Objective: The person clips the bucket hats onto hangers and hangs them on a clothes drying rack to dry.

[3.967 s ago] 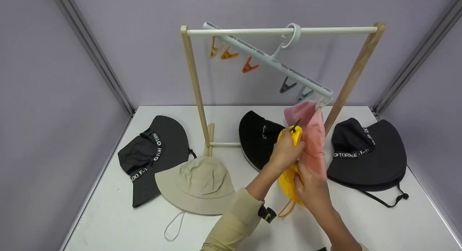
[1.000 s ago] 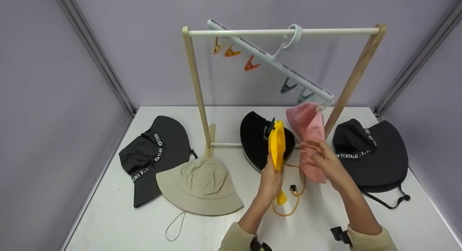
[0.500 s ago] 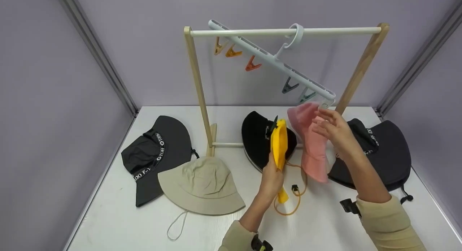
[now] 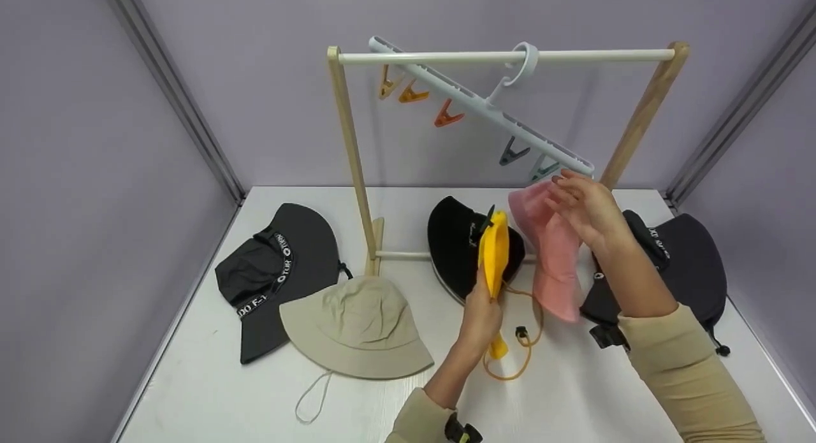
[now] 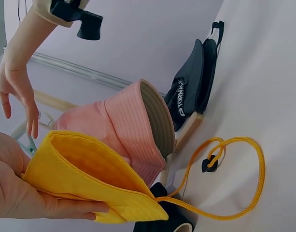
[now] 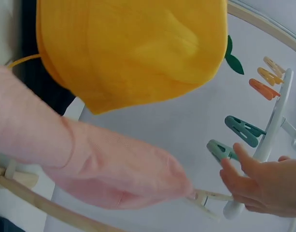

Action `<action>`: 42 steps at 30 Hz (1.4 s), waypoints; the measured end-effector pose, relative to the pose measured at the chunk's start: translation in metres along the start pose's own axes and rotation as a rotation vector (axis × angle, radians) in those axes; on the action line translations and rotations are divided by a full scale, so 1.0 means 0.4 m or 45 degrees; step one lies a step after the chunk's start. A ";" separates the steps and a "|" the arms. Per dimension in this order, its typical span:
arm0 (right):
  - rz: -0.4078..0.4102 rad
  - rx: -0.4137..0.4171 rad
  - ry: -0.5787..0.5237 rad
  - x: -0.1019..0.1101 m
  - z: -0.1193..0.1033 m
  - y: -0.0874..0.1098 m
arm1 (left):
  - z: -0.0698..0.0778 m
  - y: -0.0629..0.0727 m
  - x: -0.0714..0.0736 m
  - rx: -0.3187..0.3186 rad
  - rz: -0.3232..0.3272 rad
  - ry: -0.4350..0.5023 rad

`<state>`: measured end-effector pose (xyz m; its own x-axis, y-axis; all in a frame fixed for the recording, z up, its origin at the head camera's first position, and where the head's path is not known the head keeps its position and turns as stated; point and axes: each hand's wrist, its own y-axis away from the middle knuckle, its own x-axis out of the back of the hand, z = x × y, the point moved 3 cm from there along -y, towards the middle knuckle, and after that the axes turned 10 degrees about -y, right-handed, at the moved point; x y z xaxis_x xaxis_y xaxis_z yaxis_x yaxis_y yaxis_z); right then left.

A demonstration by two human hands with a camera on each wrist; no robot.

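Observation:
My left hand (image 4: 482, 315) grips a yellow bucket hat (image 4: 494, 258) by its brim, folded on edge. A green leaf (image 6: 233, 60) sticks out of its crown, and an orange cord (image 5: 254, 193) with a black toggle dangles from it. Nothing is in my right hand (image 4: 590, 210), whose fingers are spread loosely by the low right end of the white clip hanger (image 4: 488, 110). Close to those fingertips is a pale teal clip (image 6: 219, 151). From the hanger's end hangs a pink bucket hat (image 4: 556, 271); in the head view my hand hides its clip.
The hanger hooks over the rail of a wooden rack (image 4: 350, 156), with orange clips (image 4: 414, 92) and a dark clip (image 4: 513, 153) bare. Around the rack lie a black hat (image 4: 456, 252), a beige hat (image 4: 360, 328), and dark wide-brimmed hats left (image 4: 312, 239) and right (image 4: 692, 264).
Four seconds ago both hands were at the yellow hat beside the pink one. My left hand now holds it alone, slightly left; my right hand has let go and risen past the pink hat to the hanger's end.

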<state>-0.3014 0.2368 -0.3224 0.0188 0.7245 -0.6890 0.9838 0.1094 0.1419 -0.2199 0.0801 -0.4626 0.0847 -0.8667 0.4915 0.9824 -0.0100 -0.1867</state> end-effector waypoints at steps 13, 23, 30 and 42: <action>0.205 -0.097 -0.232 -0.015 0.027 -0.056 | 0.004 0.010 -0.003 -0.071 0.018 -0.082; 0.293 0.025 -0.335 -0.012 0.049 -0.084 | 0.001 0.009 -0.008 -0.031 -0.029 -0.062; 0.256 0.102 -0.402 0.007 0.079 -0.089 | 0.003 0.010 -0.009 -0.014 -0.018 -0.040; 0.036 0.318 -0.270 0.039 0.129 -0.106 | 0.005 0.013 -0.005 -0.100 0.013 -0.061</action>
<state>-0.3337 0.2082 -0.3758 0.0575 0.5641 -0.8237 0.9952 -0.0978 0.0025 -0.2146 0.0828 -0.4628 0.1042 -0.8421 0.5292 0.9655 -0.0420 -0.2571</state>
